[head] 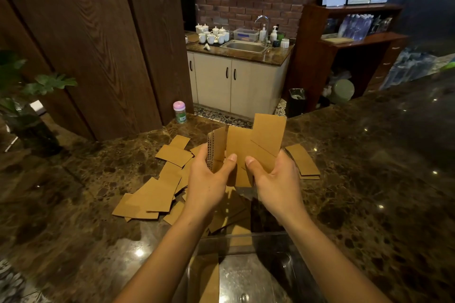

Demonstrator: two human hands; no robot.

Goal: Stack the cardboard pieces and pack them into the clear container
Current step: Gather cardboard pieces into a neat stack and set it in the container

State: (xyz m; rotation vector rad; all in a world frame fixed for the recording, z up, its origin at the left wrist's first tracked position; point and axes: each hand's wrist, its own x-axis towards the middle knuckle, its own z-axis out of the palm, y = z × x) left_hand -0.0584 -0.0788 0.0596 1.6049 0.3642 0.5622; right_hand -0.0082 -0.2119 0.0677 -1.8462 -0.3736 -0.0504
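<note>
Both hands hold up a bundle of brown cardboard pieces (pixel 248 145) above the marble counter. My left hand (pixel 209 181) grips the bundle's left side, where the corrugated edges show. My right hand (pixel 277 181) pinches the front pieces, thumb on the face. More loose cardboard pieces (pixel 157 192) lie scattered on the counter to the left, and a small stack (pixel 304 161) lies to the right. The clear container (pixel 246 265) stands at the near edge between my forearms, with a cardboard piece (pixel 208 278) inside at its left.
The dark marble counter (pixel 357 192) spreads wide to the right and left. A small jar with a pink lid (pixel 179 112) stands at the counter's far edge. A potted plant (pixel 27 96) sits at the far left. Beyond the counter is a sink cabinet (pixel 243 47).
</note>
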